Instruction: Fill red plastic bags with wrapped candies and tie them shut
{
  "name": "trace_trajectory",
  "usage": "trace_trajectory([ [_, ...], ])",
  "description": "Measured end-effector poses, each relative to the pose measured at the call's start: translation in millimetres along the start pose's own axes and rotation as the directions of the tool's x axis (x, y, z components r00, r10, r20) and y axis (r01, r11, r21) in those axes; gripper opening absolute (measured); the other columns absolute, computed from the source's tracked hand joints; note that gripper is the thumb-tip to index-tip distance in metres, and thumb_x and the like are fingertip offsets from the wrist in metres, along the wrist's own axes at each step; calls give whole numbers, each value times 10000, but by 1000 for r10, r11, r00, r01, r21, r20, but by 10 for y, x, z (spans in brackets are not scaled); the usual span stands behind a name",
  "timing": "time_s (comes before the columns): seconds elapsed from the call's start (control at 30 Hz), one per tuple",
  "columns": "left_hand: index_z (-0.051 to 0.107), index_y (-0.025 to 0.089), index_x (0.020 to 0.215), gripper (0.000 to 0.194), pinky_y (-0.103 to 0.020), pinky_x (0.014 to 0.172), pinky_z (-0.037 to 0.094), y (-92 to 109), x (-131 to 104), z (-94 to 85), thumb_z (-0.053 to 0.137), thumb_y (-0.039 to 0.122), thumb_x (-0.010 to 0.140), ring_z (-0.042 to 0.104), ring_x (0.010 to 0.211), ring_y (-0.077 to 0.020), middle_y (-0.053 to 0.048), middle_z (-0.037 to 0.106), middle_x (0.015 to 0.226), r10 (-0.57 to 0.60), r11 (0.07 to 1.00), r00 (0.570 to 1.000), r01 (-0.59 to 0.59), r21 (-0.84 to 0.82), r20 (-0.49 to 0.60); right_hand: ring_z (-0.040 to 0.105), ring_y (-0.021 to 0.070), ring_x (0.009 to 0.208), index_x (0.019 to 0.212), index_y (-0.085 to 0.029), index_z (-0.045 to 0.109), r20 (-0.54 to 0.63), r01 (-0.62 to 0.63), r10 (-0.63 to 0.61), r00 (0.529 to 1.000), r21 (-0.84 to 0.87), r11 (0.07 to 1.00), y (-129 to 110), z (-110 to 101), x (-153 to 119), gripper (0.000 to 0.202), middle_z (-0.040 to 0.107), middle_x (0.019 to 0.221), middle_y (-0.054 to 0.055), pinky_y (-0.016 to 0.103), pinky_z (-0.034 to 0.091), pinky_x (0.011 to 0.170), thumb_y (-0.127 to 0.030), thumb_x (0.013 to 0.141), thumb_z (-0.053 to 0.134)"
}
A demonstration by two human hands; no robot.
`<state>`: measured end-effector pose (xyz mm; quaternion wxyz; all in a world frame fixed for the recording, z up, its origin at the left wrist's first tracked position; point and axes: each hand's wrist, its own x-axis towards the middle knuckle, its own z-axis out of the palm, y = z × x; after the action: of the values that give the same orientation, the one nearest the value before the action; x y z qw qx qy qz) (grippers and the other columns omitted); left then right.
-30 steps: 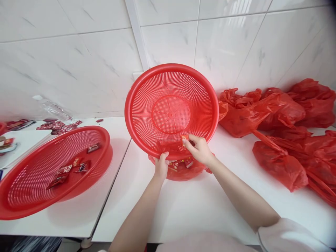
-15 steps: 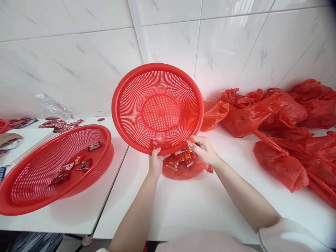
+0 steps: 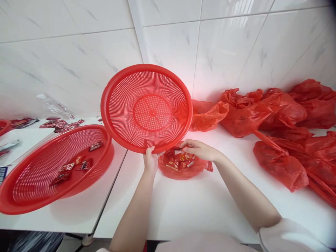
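A round red mesh basket [image 3: 153,136] is held up tilted, its inside facing me, with nothing loose in it that I can make out. My left hand [image 3: 150,161] is closed on its lower rim, thumb in front. Below the basket, a red plastic bag [image 3: 181,174] sits on the table with its mouth spread, showing several small red wrapped packets [image 3: 180,161] inside. Over the bag's right side is my right hand [image 3: 201,150], fingers stretched toward the packets and slightly apart from the thumb. No packet shows in it.
Another red mesh basket [image 3: 106,134] with a few packets stands at the left. Tied red plastic bags [image 3: 280,164] crowd the right side. A plastic bottle [image 3: 56,106] and loose packets lie by the tiled wall. A gap [image 3: 110,192] divides two white tables.
The tilted basket has shifted left with my left hand. My right hand has let go of a red packet and moved slightly left over the bag.
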<state>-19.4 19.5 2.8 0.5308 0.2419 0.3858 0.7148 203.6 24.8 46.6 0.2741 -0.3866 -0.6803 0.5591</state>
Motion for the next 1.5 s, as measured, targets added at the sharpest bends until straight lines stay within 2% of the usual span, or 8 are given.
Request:
trace_trajectory([
  [0.13,627,170,907,238,-360,693,554,-28,-5,-8,614,229,677,661,801,-211,-52,675,879,-5,1000,1000,5,25,4,665,225,1026,1245,-217,535,75,16,-45,996,348,937,-59,-23,-11,549,698,1084,71,395,518,896,-253,733,732],
  [0.23,636,184,926,255,-360,699,552,-39,-14,-6,618,236,676,663,815,-214,-43,680,866,1,999,1000,-1,42,15,701,221,956,1178,-178,593,34,1,-18,999,439,899,-91,-23,-9,525,713,1056,91,380,534,892,-277,698,783],
  [0.37,644,184,959,289,-371,721,551,-45,-27,1,625,244,677,669,832,-226,-49,691,905,-3,999,1000,2,36,27,716,166,755,1007,-145,665,-9,-29,35,999,368,930,-136,-25,-11,379,733,917,86,274,575,690,-415,753,740],
  [0.53,636,172,963,297,-390,742,549,-52,-33,9,620,242,675,669,832,-230,-52,693,884,-24,999,1000,23,36,17,507,70,405,708,-157,583,-169,19,31,985,284,959,-151,-3,-9,430,572,524,-26,185,403,402,-574,795,639],
  [0.87,628,186,980,307,-390,734,544,-38,-53,18,626,249,679,666,844,-227,-48,686,894,-27,998,999,26,54,18,319,59,451,1032,-227,579,-334,147,-31,942,329,933,-171,32,-1,345,427,587,-76,195,247,409,-462,793,661],
  [0.97,628,183,968,298,-373,722,546,-38,-55,21,626,240,676,663,855,-228,-47,686,898,-29,998,999,27,50,21,255,64,427,1172,-276,513,-314,170,-79,946,275,946,-160,22,-9,403,395,587,-89,201,218,394,-432,819,628],
  [1.3,631,183,973,304,-395,736,554,-18,-49,24,620,234,673,663,885,-241,-53,686,931,-21,999,1000,20,41,22,244,55,422,1113,-240,496,-331,246,-160,930,238,940,-100,44,17,372,384,562,-106,192,212,401,-422,825,645],
  [1.5,625,175,959,299,-404,740,548,-40,-20,-4,616,263,673,660,882,-250,-62,675,913,-9,998,1000,8,55,5,369,72,430,1234,-199,476,-172,93,-69,983,134,987,-46,9,23,594,416,501,-123,195,282,439,-445,751,722],
])
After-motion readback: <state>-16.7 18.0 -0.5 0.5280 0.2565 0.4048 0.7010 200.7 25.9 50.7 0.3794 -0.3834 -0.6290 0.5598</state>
